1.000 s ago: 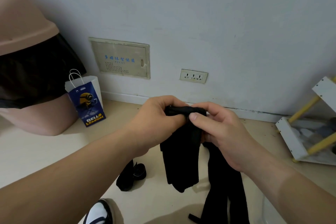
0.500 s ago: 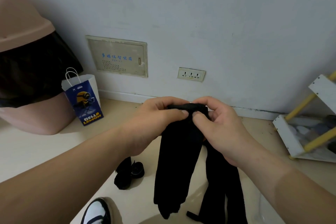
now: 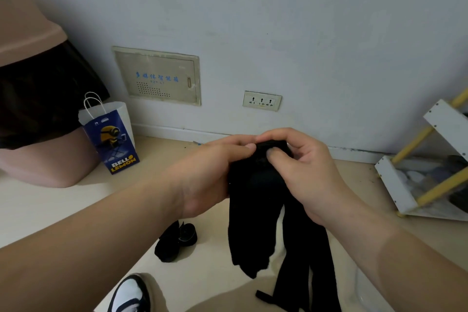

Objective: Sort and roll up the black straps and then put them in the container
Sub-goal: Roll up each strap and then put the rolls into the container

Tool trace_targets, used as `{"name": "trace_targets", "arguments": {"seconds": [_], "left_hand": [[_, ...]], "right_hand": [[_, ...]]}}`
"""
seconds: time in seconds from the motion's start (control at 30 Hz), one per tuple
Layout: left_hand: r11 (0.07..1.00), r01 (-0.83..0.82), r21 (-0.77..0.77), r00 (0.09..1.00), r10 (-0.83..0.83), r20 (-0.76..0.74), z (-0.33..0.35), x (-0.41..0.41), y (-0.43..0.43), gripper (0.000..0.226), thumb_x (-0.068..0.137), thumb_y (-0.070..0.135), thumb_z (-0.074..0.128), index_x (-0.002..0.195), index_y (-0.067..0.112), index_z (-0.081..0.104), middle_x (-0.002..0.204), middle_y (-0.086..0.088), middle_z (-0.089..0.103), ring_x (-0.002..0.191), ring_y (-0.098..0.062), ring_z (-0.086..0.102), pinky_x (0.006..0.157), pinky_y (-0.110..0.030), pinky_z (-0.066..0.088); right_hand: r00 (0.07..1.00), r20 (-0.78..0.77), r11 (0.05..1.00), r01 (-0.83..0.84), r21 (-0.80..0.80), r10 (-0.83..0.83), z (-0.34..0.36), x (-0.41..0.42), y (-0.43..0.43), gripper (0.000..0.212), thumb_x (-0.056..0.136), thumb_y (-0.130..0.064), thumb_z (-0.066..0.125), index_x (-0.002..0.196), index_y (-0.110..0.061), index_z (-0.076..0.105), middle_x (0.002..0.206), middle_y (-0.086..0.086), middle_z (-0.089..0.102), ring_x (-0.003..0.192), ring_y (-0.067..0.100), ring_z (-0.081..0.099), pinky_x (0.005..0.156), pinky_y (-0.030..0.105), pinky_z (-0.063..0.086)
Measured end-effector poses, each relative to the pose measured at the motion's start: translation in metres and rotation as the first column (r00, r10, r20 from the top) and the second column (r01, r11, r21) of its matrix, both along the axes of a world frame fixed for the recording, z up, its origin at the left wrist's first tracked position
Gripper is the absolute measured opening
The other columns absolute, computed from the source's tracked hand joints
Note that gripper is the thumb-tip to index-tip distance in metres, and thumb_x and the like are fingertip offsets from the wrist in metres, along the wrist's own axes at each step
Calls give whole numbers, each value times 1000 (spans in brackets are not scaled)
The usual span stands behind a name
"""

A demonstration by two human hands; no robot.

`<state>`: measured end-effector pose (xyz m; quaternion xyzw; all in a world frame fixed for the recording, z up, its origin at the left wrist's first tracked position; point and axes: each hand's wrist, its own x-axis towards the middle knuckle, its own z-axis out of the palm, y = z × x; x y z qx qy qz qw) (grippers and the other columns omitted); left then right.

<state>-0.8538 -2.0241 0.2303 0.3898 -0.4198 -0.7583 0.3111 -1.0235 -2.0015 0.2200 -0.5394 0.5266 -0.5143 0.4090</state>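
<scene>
Floor (image 3: 50, 202): pale cream, smooth surface. Standing on it: pink bin (image 3: 50, 167) at far left, blue-and-white paper bag (image 3: 111, 139) just beside the bin, white rack with yellow rods (image 3: 395, 185) at right. Lying on it: rolled black straps (image 3: 177, 240) near centre, loose black strap end (image 3: 266, 296) and black-and-white shoe (image 3: 129, 294) at the lower edge.
</scene>
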Motion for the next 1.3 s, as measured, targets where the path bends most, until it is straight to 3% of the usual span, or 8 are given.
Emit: {"name": "trace_targets", "arguments": {"seconds": [0.23, 0.43, 0.53, 0.7, 0.83, 0.97, 1.03, 1.3], "left_hand": [[986, -146, -74, 989, 145, -26, 1, -6, 2, 28, 106, 3, 54, 119, 13, 77, 114, -14, 79, 93, -21, 77, 75, -28, 64], [909, -174, -380, 961, 240, 134, 1, -3, 0, 29, 107, 5, 55, 110, 23, 78, 103, -4, 81, 93, -16, 77, 78, -27, 62], [736, -57, -675, 924, 294, 242, -3, 0, 0, 34, 104, 1, 57, 107, 27, 78, 99, 12, 80, 98, -4, 75, 89, -21, 58], [507, 62, -860, 867, 399, 298, -7, 3, 0, 35, 99, 2, 60, 115, 27, 78, 105, 19, 78, 106, -2, 72, 96, -21, 55], [725, 7, -689, 894, 304, 329, -7, 5, 0, 30, 97, 28, 66, 126, 36, 66, 100, 11, 76, 94, -6, 73, 82, -24, 57], [937, -9, -350, 958, 108, 266, -6, 6, 0, 31, 92, 38, 73, 117, 20, 72, 108, -7, 77, 101, -23, 75, 89, -37, 61], [969, -11, -246, 977, 63, 204, -9, 4, -1, 40, 85, 38, 71, 119, 16, 72, 109, -10, 75, 105, -26, 73, 101, -44, 55], [997, -81, -9, 995, 81, -54, 0, -6, 5, 34, 95, 34, 67, 122, 13, 70, 113, -13, 75, 105, -27, 74, 91, -38, 59]], "right_hand": [[999, 8, 998, -48, -33, 49, -2, 0, 0, 47, 102, 8, 53, 99, -31, 79, 103, -5, 79, 101, 12, 74, 90, 29, 57], [927, 335, 958, -236, 166, 170, 8, -12, -1, 35, 102, -15, 64, 132, -33, 71, 115, 14, 77, 100, 25, 75, 86, 39, 60], [914, 338, 919, -315, 237, 226, 7, -16, -3, 46, 94, -42, 73, 124, -8, 74, 116, 21, 75, 96, 28, 73, 83, 42, 58], [910, 351, 927, -307, 213, 221, 4, -12, -3, 33, 91, -34, 65, 106, -7, 77, 100, 16, 76, 89, 27, 75, 75, 37, 62], [961, 257, 974, -151, 168, 104, -2, -9, -4, 16, 103, -17, 64, 110, -9, 76, 106, 24, 78, 103, 42, 75, 97, 57, 59], [996, 63, 991, -65, 117, 58, -4, -10, -3, 19, 104, -8, 64, 107, -21, 77, 95, 5, 80, 93, 18, 77, 86, 35, 59], [999, -3, 996, -48, 81, 49, -3, -11, -3, 23, 104, -6, 64, 105, -25, 76, 95, 2, 80, 92, 14, 76, 82, 29, 57], [993, 42, 993, -108, 39, 107, 0, -7, -1, 38, 104, 2, 58, 101, -31, 75, 96, -4, 78, 95, 12, 73, 86, 29, 58]]}}
